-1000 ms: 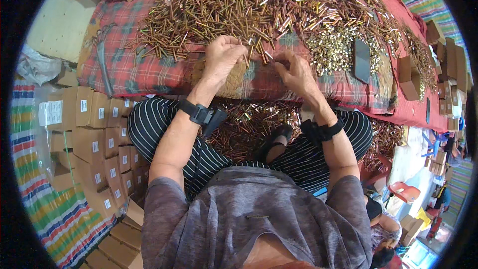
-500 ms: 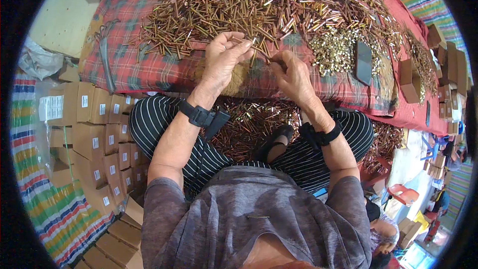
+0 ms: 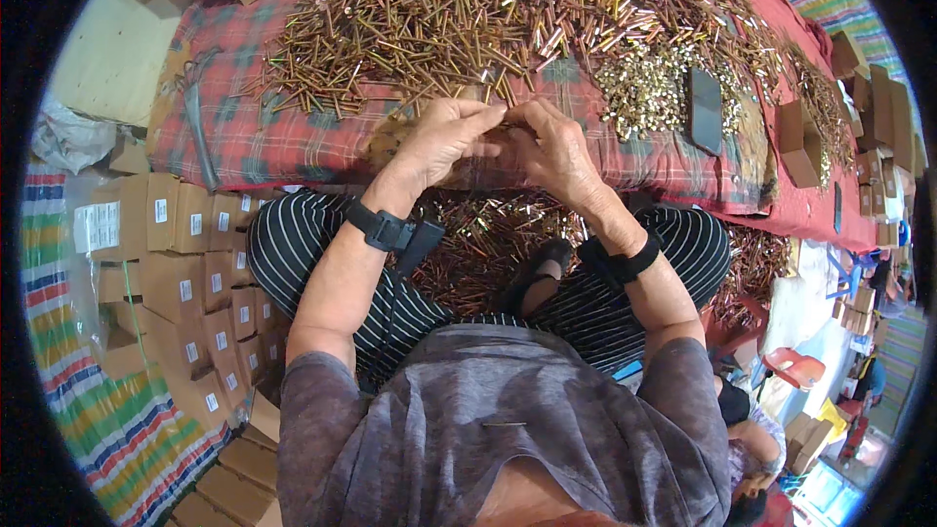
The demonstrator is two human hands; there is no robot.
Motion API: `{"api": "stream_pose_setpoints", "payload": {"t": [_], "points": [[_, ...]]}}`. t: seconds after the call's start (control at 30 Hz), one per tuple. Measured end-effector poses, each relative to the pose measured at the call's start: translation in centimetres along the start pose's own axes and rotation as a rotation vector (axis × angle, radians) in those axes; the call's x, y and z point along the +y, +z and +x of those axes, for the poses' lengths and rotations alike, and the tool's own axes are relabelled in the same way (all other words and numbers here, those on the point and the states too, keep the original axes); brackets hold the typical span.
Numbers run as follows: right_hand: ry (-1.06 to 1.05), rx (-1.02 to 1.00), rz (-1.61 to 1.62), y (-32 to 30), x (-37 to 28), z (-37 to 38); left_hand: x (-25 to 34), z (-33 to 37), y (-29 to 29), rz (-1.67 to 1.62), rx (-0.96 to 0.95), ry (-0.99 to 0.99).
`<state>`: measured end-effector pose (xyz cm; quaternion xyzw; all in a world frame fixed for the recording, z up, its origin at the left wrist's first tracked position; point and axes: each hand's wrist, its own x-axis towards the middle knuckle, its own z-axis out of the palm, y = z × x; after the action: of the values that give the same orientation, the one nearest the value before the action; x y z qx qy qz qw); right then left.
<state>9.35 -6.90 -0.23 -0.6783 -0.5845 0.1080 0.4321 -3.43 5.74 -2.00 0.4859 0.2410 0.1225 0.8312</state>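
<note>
My left hand (image 3: 444,144) and my right hand (image 3: 561,151) meet at the near edge of a heap of thin brass-coloured metal rods (image 3: 390,24). Thumb and fingers of both are closed in a pinch, their tips almost touching. Whatever lies between them is small and mostly hidden by the fingers. To the right of my right hand is a pile of small shiny metal pieces, nut-like in shape (image 3: 639,98). Beneath the hands spreads a red plaid cloth (image 3: 327,151) with a worn brown patch.
A dark phone (image 3: 705,110) lies against the small pieces. At the left is a long metal tool (image 3: 198,127), with stacked cardboard boxes (image 3: 176,283) below. More rods (image 3: 468,244) lie between my legs. An open carton (image 3: 798,144) stands right; another person (image 3: 752,444) sits lower right.
My hands have come together, the right moving left and the left slightly down, so the fingertips now meet. The view has shifted slightly; the piles look otherwise the same.
</note>
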Motion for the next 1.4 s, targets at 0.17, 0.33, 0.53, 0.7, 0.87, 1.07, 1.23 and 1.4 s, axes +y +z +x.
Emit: {"api": "stream_pose_setpoints", "payload": {"t": [0.17, 0.33, 0.53, 0.7, 0.87, 1.07, 1.23, 1.4], "points": [[0.097, 0.089, -0.403, -2.5, 4.7, 0.2, -0.4, 0.2, -0.2, -0.02, 0.016, -0.055], [0.333, -0.008, -0.741, -5.4, 7.6, -0.9, -0.5, 0.5, -0.5, -0.115, 0.039, -0.036], [0.278, 0.096, -0.741, -4.2, 7.2, -0.5, -0.4, 0.5, -0.1, -0.091, 0.05, 0.013], [0.146, 0.194, -0.57, -3.3, 6.9, 0.0, -0.8, 0.4, -0.2, -0.07, 0.077, 0.033], [0.446, 0.078, 0.387, -2.4, 3.9, 0.7, -0.4, 0.2, 0.5, -0.054, 0.114, 0.041], [0.456, 0.071, 0.576, -0.7, 2.2, 0.8, -0.4, 0.1, 0.6, -0.064, 0.127, 0.049], [0.48, 0.134, 0.876, -0.3, 0.8, 0.8, -0.5, 0.0, 0.5, -0.095, 0.095, 0.065], [0.368, 0.069, 0.751, 0.5, 1.2, 0.5, -0.5, 0.0, 0.7, -0.111, 0.072, 0.064]]}}
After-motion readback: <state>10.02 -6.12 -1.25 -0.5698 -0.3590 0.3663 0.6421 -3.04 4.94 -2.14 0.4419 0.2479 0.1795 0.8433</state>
